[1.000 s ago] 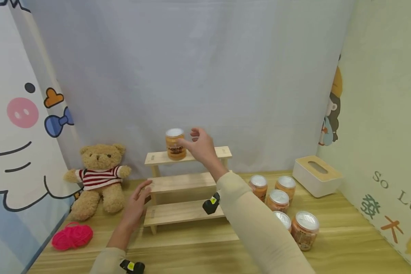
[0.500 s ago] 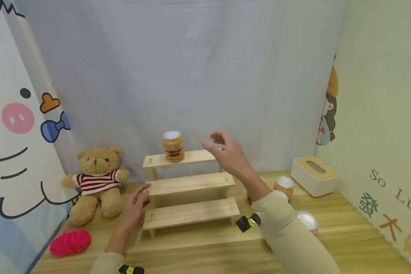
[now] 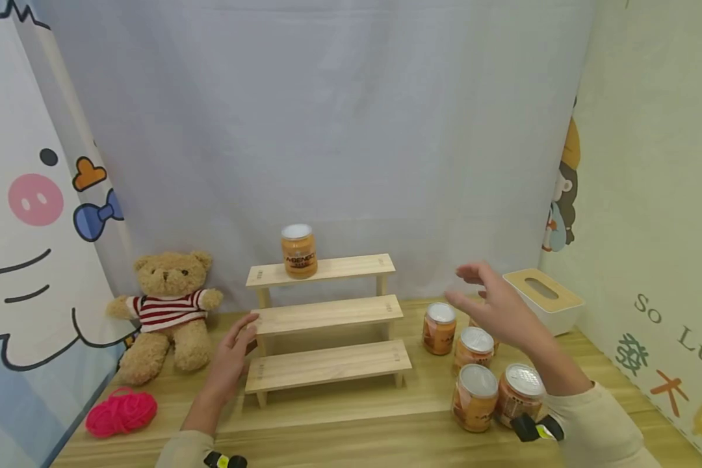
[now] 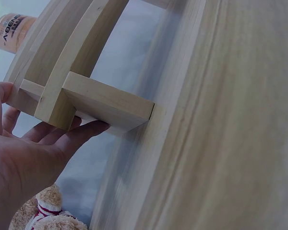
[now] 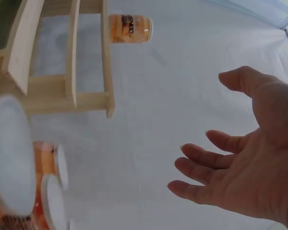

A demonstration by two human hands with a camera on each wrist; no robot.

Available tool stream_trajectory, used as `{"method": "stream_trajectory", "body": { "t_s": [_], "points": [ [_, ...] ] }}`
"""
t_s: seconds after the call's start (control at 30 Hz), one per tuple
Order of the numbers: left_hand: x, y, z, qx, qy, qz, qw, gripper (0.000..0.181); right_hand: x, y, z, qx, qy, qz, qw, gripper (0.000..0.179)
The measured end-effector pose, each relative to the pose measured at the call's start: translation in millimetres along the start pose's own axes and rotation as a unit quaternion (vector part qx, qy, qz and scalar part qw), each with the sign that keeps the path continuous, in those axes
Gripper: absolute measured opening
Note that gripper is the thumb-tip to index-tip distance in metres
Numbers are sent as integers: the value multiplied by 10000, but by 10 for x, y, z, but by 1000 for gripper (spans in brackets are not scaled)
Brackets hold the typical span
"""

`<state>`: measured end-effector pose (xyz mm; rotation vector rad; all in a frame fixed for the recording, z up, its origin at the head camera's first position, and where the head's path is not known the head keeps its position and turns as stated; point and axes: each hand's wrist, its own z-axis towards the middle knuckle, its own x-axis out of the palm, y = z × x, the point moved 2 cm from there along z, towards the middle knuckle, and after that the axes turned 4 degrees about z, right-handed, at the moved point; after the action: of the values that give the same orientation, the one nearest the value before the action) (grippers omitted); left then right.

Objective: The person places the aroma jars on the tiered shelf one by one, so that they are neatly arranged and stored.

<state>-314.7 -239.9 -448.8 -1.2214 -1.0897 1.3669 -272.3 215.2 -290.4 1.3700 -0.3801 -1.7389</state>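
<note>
On the top step of a three-step wooden stand [image 3: 327, 316], toward its left end, an orange jar [image 3: 299, 252] with a silver lid stands upright. My left hand [image 3: 229, 361] rests against the stand's left end, fingers extended and touching the wood; the left wrist view shows the fingertips [image 4: 102, 126] on a leg. Above the jars at the right, my right hand [image 3: 497, 309] hovers with nothing in it, thumb and fingers spread apart. Below and left of it are similar jars, including a jar [image 3: 439, 329] by the stand and another jar [image 3: 476, 400] nearer the front. One jar behind is mostly hidden by the hand.
A teddy bear [image 3: 171, 312] in a striped shirt sits left of the stand, with pink yarn [image 3: 121, 413] in front of it. At the back right stands a white tissue box [image 3: 552, 318] with a wooden top. A grey curtain [image 3: 351, 130] hangs behind the table.
My right hand has left the jar on the top step, its fingers spreading, and moved right and down over the other jars. The left hand has stayed at the stand.
</note>
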Motion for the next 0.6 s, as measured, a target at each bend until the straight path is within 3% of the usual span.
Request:
{"method": "stream_trajectory", "body": {
  "t_s": [0.13,0.23,0.43,0.6],
  "points": [
    [-8,-8,2,12,15,6,10000,55,-44,-241,-130,-63,414,-325,9986,59],
    [-10,-7,4,2,16,2,10000,54,-38,-377,-210,-192,962,-405,9944,61],
    [-6,-11,-8,0,55,-28,10000,56,22,-511,-329,-515,2280,28,9723,58],
    [1,-9,-7,3,68,-56,10000,56,88,-532,-359,-438,2897,189,9559,57]
  ]
}}
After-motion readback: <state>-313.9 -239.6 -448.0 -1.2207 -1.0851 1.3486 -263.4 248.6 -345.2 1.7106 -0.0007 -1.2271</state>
